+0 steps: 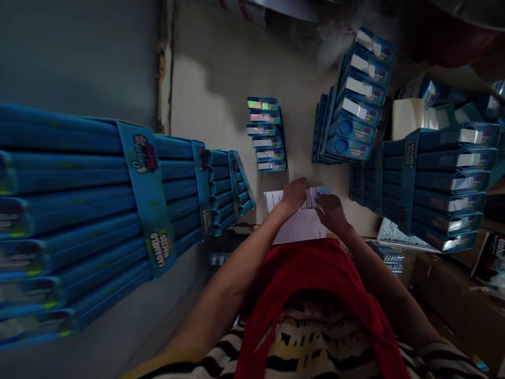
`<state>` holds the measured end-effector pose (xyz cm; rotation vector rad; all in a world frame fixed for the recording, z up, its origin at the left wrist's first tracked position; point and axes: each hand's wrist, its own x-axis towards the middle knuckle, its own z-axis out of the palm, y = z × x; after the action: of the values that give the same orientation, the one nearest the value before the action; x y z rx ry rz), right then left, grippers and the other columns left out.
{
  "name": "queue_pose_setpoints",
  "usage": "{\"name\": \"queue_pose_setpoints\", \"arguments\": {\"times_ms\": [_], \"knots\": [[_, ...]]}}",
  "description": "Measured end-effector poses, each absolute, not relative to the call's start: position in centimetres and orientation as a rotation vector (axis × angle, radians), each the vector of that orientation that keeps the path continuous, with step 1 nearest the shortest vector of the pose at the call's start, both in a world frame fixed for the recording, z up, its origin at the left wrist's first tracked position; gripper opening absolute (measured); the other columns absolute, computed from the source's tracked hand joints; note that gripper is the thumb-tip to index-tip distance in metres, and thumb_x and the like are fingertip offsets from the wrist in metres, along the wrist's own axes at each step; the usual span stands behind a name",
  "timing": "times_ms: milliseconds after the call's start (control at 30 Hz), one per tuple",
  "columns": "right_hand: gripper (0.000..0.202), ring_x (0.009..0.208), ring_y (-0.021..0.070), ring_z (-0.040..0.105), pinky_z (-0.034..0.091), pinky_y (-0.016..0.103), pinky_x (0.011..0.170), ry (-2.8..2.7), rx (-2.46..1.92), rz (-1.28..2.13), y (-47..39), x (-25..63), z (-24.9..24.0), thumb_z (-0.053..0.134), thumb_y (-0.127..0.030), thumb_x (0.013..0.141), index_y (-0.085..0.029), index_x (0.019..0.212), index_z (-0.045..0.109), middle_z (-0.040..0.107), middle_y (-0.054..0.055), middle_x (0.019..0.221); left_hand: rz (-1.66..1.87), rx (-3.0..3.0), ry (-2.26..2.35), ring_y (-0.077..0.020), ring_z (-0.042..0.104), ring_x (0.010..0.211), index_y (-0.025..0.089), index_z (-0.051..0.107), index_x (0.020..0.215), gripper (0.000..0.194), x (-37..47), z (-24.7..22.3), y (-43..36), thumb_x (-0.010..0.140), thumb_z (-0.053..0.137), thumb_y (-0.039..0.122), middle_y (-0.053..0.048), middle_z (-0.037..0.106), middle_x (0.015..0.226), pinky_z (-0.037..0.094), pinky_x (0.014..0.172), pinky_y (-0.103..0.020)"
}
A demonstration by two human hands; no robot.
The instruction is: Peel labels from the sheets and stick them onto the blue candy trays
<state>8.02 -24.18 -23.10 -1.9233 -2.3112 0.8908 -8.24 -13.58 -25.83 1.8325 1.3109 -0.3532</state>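
At the table's near edge, my left hand (295,193) lies over a white sheet (303,227) with its fingers curled. What those fingers hold, if anything, is hidden. My right hand (331,211) is closed in a pinch at a small pale label strip (313,197), which shows between the two hands. A blurred bluish edge appears just above the right fingers. The sheet looks like paper with faint lines and reaches toward the red apron. Beyond the hands stands a small stack of blue boxes (271,152), several with shiny strips across their ends.
Banded bundles of blue boxes (79,210) fill the left side. At the right are a taller stack (351,131) and more banded boxes (434,168). A tray of pale blue pellets (398,235) sits below them. Clear plastic (335,45) lies at the back.
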Motion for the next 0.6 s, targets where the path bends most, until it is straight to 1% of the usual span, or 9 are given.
{"name": "queue_pose_setpoints", "arguments": {"times_ms": [67, 167, 233, 267, 367, 433, 500, 533, 600], "knots": [[0.013, 0.109, 0.0285, 0.061, 0.042, 0.042, 0.098, -2.171, -2.018, 0.833, -24.9, 7.8, -21.5, 0.064, -0.023, 0.095, -0.02, 0.107, 0.069, 0.074, 0.013, 0.111, -0.382, 1.904, 1.308, -0.0344, 0.07, 0.115, 0.009, 0.064, 0.123, 0.036, -7.9, -26.0, -13.8, 0.097, 0.039, 0.007, -0.023, 0.073, 0.118, 0.052, 0.093, -0.041], [0.002, 0.092, 0.0246, 0.06, 0.042, 0.039, 0.089, -1.896, -2.06, 0.807, -25.8, 7.1, -18.0, 0.067, -0.024, 0.09, -0.022, 0.09, 0.066, 0.069, 0.006, 0.089, -0.396, 2.015, 1.332, -0.0359, 0.068, 0.118, 0.005, 0.063, 0.124, 0.039, -7.1, -26.4, -14.5, 0.1, 0.032, 0.007, -0.025, 0.07, 0.12, 0.05, 0.096, -0.044], [0.007, 0.079, 0.0196, 0.056, 0.042, 0.036, 0.082, -1.626, -2.012, 0.917, -26.2, 6.7, -15.4, 0.068, -0.023, 0.087, -0.023, 0.085, 0.062, 0.062, 0.001, 0.078, -0.383, 2.051, 1.355, -0.0366, 0.066, 0.119, 0.004, 0.062, 0.125, 0.039, -6.6, -26.9, -14.8, 0.102, 0.031, 0.009, -0.026, 0.069, 0.121, 0.049, 0.099, -0.046], [0.008, 0.074, 0.0173, 0.053, 0.041, 0.034, 0.078, -1.457, -1.985, 1.002, -26.3, 6.6, -14.1, 0.069, -0.025, 0.086, -0.023, 0.085, 0.061, 0.058, -0.001, 0.075, -0.372, 2.05, 1.362, -0.0366, 0.066, 0.119, 0.004, 0.063, 0.124, 0.039, -6.5, -27.1, -14.9, 0.102, 0.031, 0.009, -0.026, 0.069, 0.121, 0.048, 0.1, -0.047], [0.019, 0.064, 0.0134, 0.043, 0.037, 0.028, 0.066, -0.907, -1.891, 1.285, -26.1, 6.7, -11.0, 0.075, -0.032, 0.081, -0.025, 0.091, 0.06, 0.047, -0.007, 0.068, -0.259, 1.994, 1.332, -0.0354, 0.063, 0.12, 0.007, 0.065, 0.121, 0.036, -6.6, -27.4, -14.6, 0.101, 0.035, 0.01, -0.024, 0.068, 0.122, 0.046, 0.104, -0.048], [0.028, 0.062, 0.0123, 0.04, 0.035, 0.026, 0.063, -0.601, -1.792, 1.424, -25.3, 7.1, -9.8, 0.078, -0.035, 0.076, -0.026, 0.095, 0.059, 0.043, -0.008, 0.067, -0.124, 1.964, 1.307, -0.0333, 0.06, 0.126, 0.01, 0.066, 0.122, 0.032, -7.1, -26.9, -14.4, 0.101, 0.042, 0.013, -0.022, 0.067, 0.129, 0.045, 0.109, -0.047], [0.036, 0.064, 0.0118, 0.042, 0.036, 0.026, 0.063, -0.408, -1.691, 1.52, -24.3, 7.6, -9.1, 0.078, -0.035, 0.071, -0.027, 0.1, 0.057, 0.049, -0.006, 0.074, 0.057, 1.893, 1.322, -0.0303, 0.058, 0.128, 0.014, 0.067, 0.122, 0.029, -7.9, -25.7, -14.5, 0.1, 0.048, 0.017, -0.019, 0.066, 0.132, 0.044, 0.111, -0.043], [0.04, 0.066, 0.0121, 0.045, 0.038, 0.026, 0.064, -0.359, -1.653, 1.558, -23.8, 7.8, -8.9, 0.076, -0.035, 0.069, -0.028, 0.103, 0.057, 0.052, -0.005, 0.08, 0.154, 1.81, 1.329, -0.0284, 0.06, 0.125, 0.015, 0.067, 0.119, 0.026, -8.2, -24.8, -14.7, 0.1, 0.05, 0.02, -0.017, 0.068, 0.129, 0.046, 0.109, -0.041], [0.048, 0.071, 0.0136, 0.05, 0.042, 0.027, 0.067, -0.351, -1.615, 1.616, -23.0, 8.1, -8.7, 0.074, -0.034, 0.066, -0.028, 0.11, 0.057, 0.057, -0.002, 0.088, 0.343, 1.541, 1.287, -0.0242, 0.067, 0.109, 0.017, 0.07, 0.108, 0.022, -9.0, -22.6, -15.2, 0.101, 0.053, 0.029, -0.012, 0.074, 0.112, 0.052, 0.1, -0.037]]}}
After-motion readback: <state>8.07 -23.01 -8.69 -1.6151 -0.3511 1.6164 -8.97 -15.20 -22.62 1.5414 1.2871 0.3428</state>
